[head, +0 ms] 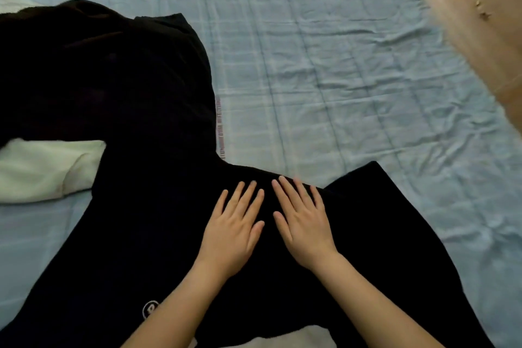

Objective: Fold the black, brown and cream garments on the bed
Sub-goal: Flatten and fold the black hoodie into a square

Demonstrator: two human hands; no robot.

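Two palms down on black garment (pixel 141 206), side by side: left hand (pixel 234 234) and right hand (pixel 303 232), fingers straight and spread, gripping nothing. Spread beneath both, running off toward 10 o'clock over blue sheet (pixel 339 79). Cream garment (pixel 42 172) at 9 o'clock from left hand, well apart.

Dim, bluish, even light leaves the black garment (pixel 147 127) a detailless mass, with soft blur and wide-angle stretch toward the corners.
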